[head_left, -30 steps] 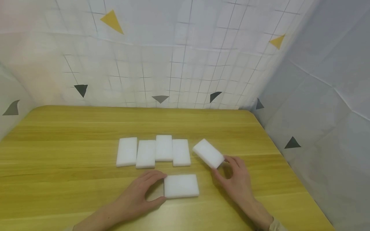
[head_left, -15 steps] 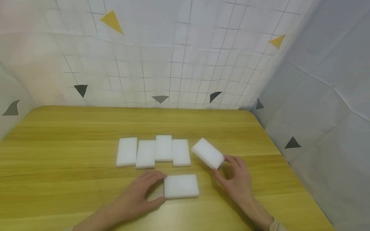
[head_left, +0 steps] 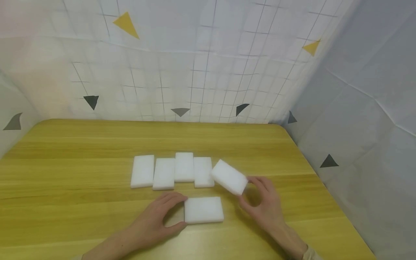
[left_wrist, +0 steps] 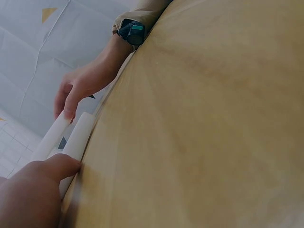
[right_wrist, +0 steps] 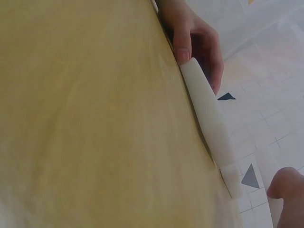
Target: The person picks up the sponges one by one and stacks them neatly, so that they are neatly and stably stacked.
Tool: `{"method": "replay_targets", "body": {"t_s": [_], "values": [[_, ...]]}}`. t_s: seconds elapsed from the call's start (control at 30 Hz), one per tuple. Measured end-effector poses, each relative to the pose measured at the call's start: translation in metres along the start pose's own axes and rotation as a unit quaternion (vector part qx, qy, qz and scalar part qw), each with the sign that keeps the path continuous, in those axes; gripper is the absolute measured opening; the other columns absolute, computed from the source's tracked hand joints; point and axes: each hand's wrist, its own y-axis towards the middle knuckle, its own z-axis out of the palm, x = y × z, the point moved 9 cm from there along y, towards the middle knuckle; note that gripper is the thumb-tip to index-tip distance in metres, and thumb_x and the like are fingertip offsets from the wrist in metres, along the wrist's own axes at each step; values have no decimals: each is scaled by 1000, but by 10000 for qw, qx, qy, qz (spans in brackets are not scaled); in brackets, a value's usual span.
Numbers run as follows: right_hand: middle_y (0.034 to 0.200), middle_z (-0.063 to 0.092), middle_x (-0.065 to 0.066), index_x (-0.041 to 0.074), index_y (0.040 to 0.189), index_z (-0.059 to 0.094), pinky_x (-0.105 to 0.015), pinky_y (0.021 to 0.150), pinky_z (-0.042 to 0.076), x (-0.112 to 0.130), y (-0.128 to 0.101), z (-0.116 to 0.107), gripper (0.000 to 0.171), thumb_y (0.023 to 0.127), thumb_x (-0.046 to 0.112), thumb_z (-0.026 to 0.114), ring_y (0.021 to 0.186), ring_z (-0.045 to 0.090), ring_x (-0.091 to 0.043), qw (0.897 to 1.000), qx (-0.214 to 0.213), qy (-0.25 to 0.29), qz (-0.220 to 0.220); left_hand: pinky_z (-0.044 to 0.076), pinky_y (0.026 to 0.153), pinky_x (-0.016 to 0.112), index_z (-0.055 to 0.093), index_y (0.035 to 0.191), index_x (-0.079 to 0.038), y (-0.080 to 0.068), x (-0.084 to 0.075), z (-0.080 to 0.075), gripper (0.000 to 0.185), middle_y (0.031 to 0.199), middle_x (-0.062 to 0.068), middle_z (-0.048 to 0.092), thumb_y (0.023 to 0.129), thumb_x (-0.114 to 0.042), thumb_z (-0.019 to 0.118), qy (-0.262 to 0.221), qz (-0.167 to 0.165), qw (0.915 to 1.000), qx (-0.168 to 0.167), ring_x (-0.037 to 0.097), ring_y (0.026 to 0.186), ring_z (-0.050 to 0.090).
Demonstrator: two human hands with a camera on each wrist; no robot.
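Four white foam blocks (head_left: pixel 164 173) lie side by side in a row on the wooden table (head_left: pixel 81 151). In front of them lies a fifth block (head_left: pixel 203 209), flat and crosswise. My left hand (head_left: pixel 181 211) holds its left end between thumb and fingers; the thumb (left_wrist: pixel 40 187) shows in the left wrist view. A sixth block (head_left: pixel 229 177) is tilted and raised at the row's right end, just overlapping it. My right hand (head_left: pixel 246 188) pinches its right corner. The right wrist view shows the near block (right_wrist: pixel 209 118) edge-on with my left hand (right_wrist: pixel 194 33) on it.
Tiled sheeting with triangle marks (head_left: pixel 180 111) walls in the table at the back and on the right (head_left: pixel 357 144). The table's right edge (head_left: pixel 325 187) runs close to my right hand. Bare wood stretches to the left and behind the row.
My right hand has carried the tilted block a little left, so it now overlaps the right end of the row. The left hand and near block have stayed put.
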Motion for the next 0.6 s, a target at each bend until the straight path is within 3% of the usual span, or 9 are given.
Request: {"method": "replay_targets", "body": {"t_s": [0.17,0.37,0.6], "values": [[111,65,-7,4,117,68,-10,100,40,4,0,1,58,65,22,87,103,59,-22,9995,60,157,-267,48,108,41,59,135,-23,0,1,1,58,136,-15,57,84,-42,79,40,9,10000,-3,12,129,52],[114,66,-7,5,121,68,-13,102,41,14,0,2,55,79,38,79,103,59,-22,9948,-7,591,-834,48,108,42,59,135,-22,0,1,1,58,136,-14,57,84,-41,79,56,4,10000,4,12,129,52],[113,66,-9,4,120,68,-14,103,42,16,-2,5,54,82,41,77,103,59,-22,9915,61,746,-1065,47,108,42,59,135,-22,0,1,1,58,137,-13,57,84,-41,79,46,-53,10000,42,13,129,52]]}}
